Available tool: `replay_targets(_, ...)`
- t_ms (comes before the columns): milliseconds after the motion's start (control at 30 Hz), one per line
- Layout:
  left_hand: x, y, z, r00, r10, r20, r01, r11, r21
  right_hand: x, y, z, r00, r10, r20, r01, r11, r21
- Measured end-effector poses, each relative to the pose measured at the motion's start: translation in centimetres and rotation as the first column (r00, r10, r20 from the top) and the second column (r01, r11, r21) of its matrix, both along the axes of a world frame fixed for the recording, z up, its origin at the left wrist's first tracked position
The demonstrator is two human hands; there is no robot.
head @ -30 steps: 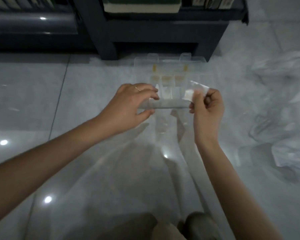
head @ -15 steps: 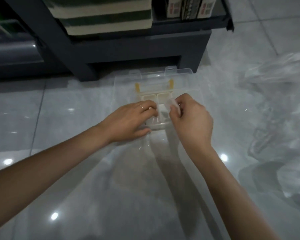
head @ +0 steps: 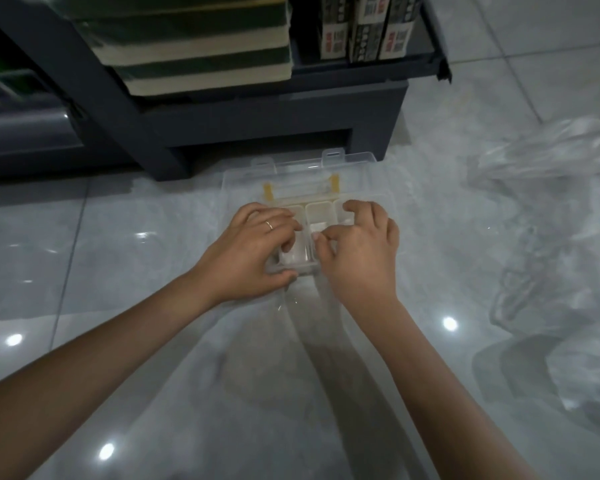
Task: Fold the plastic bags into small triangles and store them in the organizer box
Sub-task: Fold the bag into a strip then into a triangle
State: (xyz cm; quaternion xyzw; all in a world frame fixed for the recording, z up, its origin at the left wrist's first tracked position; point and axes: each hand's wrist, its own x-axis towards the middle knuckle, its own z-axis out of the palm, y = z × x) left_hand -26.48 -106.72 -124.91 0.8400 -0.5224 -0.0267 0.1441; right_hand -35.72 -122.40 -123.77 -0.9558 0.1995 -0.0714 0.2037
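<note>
Right hand has dropped into the organizer box, grip seemingly pinching the folded bag.

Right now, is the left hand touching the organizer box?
Touching. Head view: the left hand grips the organizer box, thumb on its near wall, fingers curled inside.

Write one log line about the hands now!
left hand: grips box front | right hand: pinches bag inside box | loose bags: floor, right

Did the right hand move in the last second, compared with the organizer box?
Yes. The right hand went forward and down onto the organizer box; before, it was raised near the box's front edge.
</note>
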Motion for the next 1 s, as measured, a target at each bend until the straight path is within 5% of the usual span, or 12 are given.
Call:
replay_targets(100, -0.1, -0.1, 0.2, 1.0, 0.025, 0.007, -0.026, 0.998, 0.053, -0.1, 0.0, 0.3, 0.982, 0.065, -0.176, -0.048, 0.994, 0.1)
replay_targets(300, 0.0, -0.2, 0.7, 0.999, 0.027, -0.031, -0.023, 0.993, 0.119, -0.4, 0.2, 0.6, 0.948, 0.135, -0.289, -0.13, 0.991, 0.036)
replay_targets(600, -0.1, -1.1, 1.4, 0.962, 0.11, -0.249, -0.087, 0.991, 0.103, -0.6, 0.0, 1.1, 0.944, 0.155, -0.293, -0.145, 0.988, 0.057)
replay_targets(800, 0.0, -0.9, 1.6, 0.983, 0.039, -0.178, -0.032, 0.998, 0.047, -0.6, -0.6, 0.9, 0.94, 0.164, -0.3, -0.149, 0.986, 0.074)
replay_targets(1000, 1.3, -0.3, 3.4, 0.988, -0.141, -0.059, 0.151, 0.963, 0.223, -0.5, -0.7, 0.9, 0.949, 0.14, -0.282, -0.126, 0.99, 0.067)
